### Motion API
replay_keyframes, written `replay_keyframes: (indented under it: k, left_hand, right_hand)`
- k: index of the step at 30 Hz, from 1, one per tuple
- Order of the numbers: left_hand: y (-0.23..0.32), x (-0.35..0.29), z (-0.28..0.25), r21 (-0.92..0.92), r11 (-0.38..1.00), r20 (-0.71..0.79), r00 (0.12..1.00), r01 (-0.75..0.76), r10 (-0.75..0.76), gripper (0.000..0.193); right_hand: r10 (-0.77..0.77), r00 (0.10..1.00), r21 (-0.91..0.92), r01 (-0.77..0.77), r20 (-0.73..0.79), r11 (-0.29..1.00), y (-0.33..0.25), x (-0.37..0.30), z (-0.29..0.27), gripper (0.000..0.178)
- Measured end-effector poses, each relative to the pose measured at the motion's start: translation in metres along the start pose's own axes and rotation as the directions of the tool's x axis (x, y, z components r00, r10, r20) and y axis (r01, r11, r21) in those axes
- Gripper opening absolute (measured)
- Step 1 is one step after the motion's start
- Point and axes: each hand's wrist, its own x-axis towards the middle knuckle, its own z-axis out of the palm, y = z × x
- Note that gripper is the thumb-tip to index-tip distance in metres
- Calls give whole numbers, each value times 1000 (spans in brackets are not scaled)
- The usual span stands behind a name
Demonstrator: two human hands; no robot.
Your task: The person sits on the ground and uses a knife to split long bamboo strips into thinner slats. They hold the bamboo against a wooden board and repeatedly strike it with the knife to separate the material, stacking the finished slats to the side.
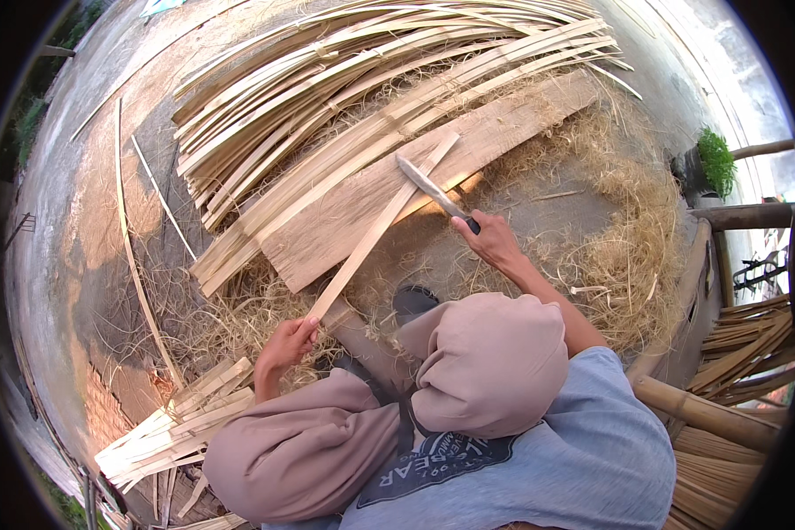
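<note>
My left hand grips the near end of a long flat bamboo strip, which slants up and away to the right over a wide wooden board. My right hand is closed on the dark handle of a knife. The knife's pale blade points up and left and lies against the upper part of the strip. My bent knees in mauve trousers fill the lower middle, with a dark shoe showing between the hands.
A big pile of long split bamboo strips lies beyond the board. Straw-like shavings cover the ground around it. A short stack of cut strips sits at lower left. Bamboo poles and bundled strips stand at right.
</note>
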Motion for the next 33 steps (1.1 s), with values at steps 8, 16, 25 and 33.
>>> replay_keyframes:
  k: [8, 16, 25, 33]
  left_hand:
    - [14, 26, -1, -8, 996, 59, 994, -87, 88, 43]
    - [-8, 18, -18, 242, 942, -92, 961, -231, 260, 56]
    - [-66, -31, -39, 134, 978, -133, 975, -163, 180, 27]
    - [28, 56, 31, 363, 898, -236, 908, -248, 346, 33]
  right_hand:
    - [256, 940, 132, -231, -223, 964, 26, 32, -42, 59]
    - [7, 999, -75, -10, -31, 997, -2, 10, 10, 62]
    - [199, 976, 71, -193, -93, 979, 17, 83, -29, 70]
    - [-305, 945, 17, 305, 116, 952, -72, -81, 76, 61]
